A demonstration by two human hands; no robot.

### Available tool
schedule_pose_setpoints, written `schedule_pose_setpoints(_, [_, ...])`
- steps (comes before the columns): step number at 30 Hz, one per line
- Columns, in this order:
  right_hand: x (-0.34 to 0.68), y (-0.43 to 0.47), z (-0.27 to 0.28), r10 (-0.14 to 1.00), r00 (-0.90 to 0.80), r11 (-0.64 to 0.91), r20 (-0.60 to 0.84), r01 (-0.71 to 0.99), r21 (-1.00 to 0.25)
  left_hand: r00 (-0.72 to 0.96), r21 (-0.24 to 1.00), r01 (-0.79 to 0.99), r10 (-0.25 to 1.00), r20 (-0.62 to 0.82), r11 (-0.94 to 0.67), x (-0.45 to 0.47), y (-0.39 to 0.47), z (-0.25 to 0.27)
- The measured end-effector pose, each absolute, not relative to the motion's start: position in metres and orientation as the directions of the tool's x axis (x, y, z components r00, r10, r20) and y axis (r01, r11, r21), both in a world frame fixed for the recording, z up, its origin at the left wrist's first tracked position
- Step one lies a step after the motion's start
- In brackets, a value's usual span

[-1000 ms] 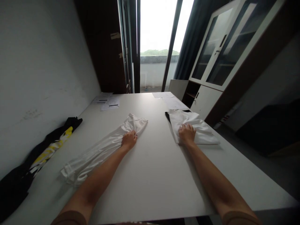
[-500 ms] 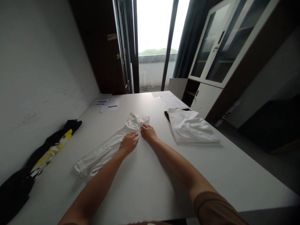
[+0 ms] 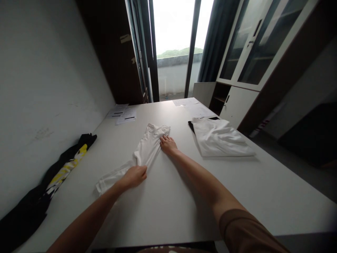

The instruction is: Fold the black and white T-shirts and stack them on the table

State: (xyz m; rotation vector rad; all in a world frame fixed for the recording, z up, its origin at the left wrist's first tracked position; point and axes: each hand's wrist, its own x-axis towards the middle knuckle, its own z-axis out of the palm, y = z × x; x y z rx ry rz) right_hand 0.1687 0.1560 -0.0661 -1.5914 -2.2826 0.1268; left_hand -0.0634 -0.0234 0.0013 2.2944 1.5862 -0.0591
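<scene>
A long white garment (image 3: 150,144), probably trousers, lies stretched out and creased on the white table in front of me. My left hand (image 3: 135,176) is closed on the cloth at its near edge, about midway along, drawing it taut. At the upper right side of the garment rests my right hand (image 3: 168,144), its fingers laid down on the fabric near the top end. The lower end of the garment reaches left, partly behind my left forearm.
To the right, a folded white garment (image 3: 222,137) lies over something black. Along the left wall stretches a black garment (image 3: 34,195) with yellow and white patches. Paper sheets (image 3: 126,116) lie at the far left of the table (image 3: 168,211), others (image 3: 196,109) at the far right.
My left hand has moved toward me and now grips the garment's near edge. The cloth there is pulled straighter. My right hand stays near the top, and the view has shifted slightly.
</scene>
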Motion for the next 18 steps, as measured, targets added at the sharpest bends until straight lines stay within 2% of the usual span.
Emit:
schedule_pose_setpoints(2, [0.169,0.158,-0.065,0.920,-0.325,0.377,0.217,0.885,-0.273,0.463,0.544,0.801,0.833,-0.302,-0.248,-0.043,-0.027,0.006])
schedule_pose_setpoints(4, [0.171,0.161,-0.063,0.912,-0.358,0.404,0.199,0.867,-0.291,0.526,0.814,0.581,0.775,-0.351,-0.026,-0.021,-0.028,0.006])
schedule_pose_setpoints(6, [0.176,0.162,-0.061,0.899,-0.386,0.436,0.208,0.841,-0.321,0.536,0.931,0.324,0.778,-0.327,0.167,-0.006,-0.026,0.003])
schedule_pose_setpoints(7, [0.179,0.161,-0.060,0.889,-0.394,0.454,0.232,0.826,-0.335,0.504,0.954,0.237,0.817,-0.281,0.182,-0.003,-0.022,0.001])
schedule_pose_setpoints(8, [0.181,0.160,-0.058,0.879,-0.393,0.470,0.271,0.812,-0.347,0.440,0.969,0.206,0.872,-0.215,0.135,-0.003,-0.016,-0.001])
schedule_pose_setpoints(10, [0.184,0.157,-0.056,0.857,-0.365,0.491,0.363,0.793,-0.362,0.230,0.941,0.332,0.973,-0.017,-0.062,-0.016,0.000,-0.005])
schedule_pose_setpoints(12, [0.182,0.153,-0.053,0.843,-0.335,0.497,0.420,0.784,-0.372,0.026,0.784,0.592,0.976,0.214,-0.187,-0.039,0.020,-0.010])
schedule_pose_setpoints(13, [0.179,0.150,-0.052,0.840,-0.338,0.503,0.424,0.778,-0.377,-0.043,0.697,0.695,0.957,0.286,-0.176,-0.050,0.029,-0.014])
schedule_pose_setpoints(15, [0.170,0.146,-0.049,0.826,-0.392,0.541,0.405,0.752,-0.377,-0.124,0.591,0.803,0.946,0.300,-0.082,-0.068,0.044,-0.023])
schedule_pose_setpoints(18, [0.154,0.138,-0.046,0.788,-0.476,0.606,0.390,0.709,-0.361,-0.128,0.531,0.847,0.960,0.250,-0.025,-0.074,0.052,-0.038])
